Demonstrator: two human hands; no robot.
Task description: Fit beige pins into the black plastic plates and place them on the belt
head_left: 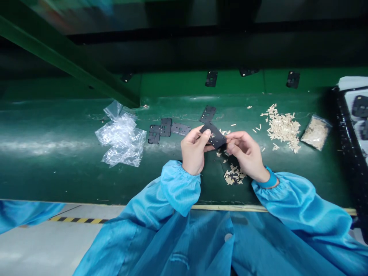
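Observation:
A thin black plastic plate (pixel 216 138) with small holes is gripped in my left hand (pixel 194 149), thumb on top and fingers beneath. My right hand (pixel 244 152) is at the plate's right corner, its thumb and index finger pinched together; whatever is between them is too small or hidden to tell. Below the hands lies a small pile of pale strips mixed with dark bits (pixel 235 175). Another black plate (pixel 207 114) lies just beyond the held one. To the left are several more black plates (pixel 166 127), close together on the green work surface (pixel 74 168).
Clear plastic bags (pixel 123 138) are heaped at left. On the right are a larger pile of pale strips (pixel 283 128), a filled bag (pixel 316 132) and a black tray (pixel 343 126). A green beam (pixel 71 61) slants across the upper left. Black plates (pixel 211 78) lie on the far strip.

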